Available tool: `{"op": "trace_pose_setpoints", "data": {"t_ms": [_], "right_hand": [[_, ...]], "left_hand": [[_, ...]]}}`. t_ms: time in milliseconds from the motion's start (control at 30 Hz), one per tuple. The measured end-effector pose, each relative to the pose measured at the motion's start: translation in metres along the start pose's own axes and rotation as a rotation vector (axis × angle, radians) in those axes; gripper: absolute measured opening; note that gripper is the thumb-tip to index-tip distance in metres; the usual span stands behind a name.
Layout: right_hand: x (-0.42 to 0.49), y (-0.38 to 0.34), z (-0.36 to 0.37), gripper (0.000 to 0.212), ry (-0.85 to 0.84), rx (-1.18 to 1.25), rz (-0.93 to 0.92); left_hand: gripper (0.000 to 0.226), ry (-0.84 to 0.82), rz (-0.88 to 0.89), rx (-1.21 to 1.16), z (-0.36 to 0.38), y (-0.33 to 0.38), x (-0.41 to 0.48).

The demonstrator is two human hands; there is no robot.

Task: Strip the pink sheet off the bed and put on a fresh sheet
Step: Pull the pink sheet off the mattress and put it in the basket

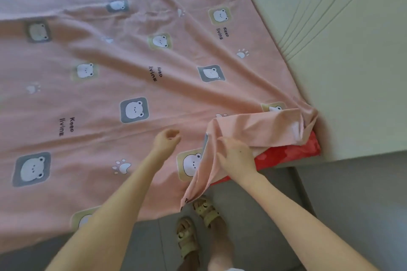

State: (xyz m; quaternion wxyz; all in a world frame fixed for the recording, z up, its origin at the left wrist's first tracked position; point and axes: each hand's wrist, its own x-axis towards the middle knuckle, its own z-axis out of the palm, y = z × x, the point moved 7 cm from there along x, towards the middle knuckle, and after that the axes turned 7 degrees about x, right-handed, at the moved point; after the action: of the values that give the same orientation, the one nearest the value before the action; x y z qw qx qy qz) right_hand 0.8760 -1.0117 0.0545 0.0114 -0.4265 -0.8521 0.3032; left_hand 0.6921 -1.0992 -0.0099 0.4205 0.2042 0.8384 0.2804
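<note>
At the near corner, the right hand (236, 157) grips the sheet's (110, 55) peeled-back flap above the red mattress (286, 154), while the rest of the sheet stretches leftward under the empty, loosely curled left hand (167, 138).

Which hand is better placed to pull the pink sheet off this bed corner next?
The right hand: it grips the folded-back edge of the pink sheet, right beside the uncovered red layer at the corner. The left hand hovers loosely curled over flat sheet, holding nothing.
</note>
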Motion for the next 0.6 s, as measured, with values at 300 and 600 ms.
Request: {"op": "trace_pose_setpoints", "data": {"t_ms": [300,600], "right_hand": [[-0.028,-0.014,0.188,0.05,-0.757,-1.128,-0.849],[0.009,-0.009,0.171,0.035,-0.662,-0.855,-0.99]], "left_hand": [[0.013,0.159,-0.537,-0.036,-0.057,-0.249,-0.109],[0.014,-0.003,-1.02,-1.011,0.071,-0.266,-0.155]]}}
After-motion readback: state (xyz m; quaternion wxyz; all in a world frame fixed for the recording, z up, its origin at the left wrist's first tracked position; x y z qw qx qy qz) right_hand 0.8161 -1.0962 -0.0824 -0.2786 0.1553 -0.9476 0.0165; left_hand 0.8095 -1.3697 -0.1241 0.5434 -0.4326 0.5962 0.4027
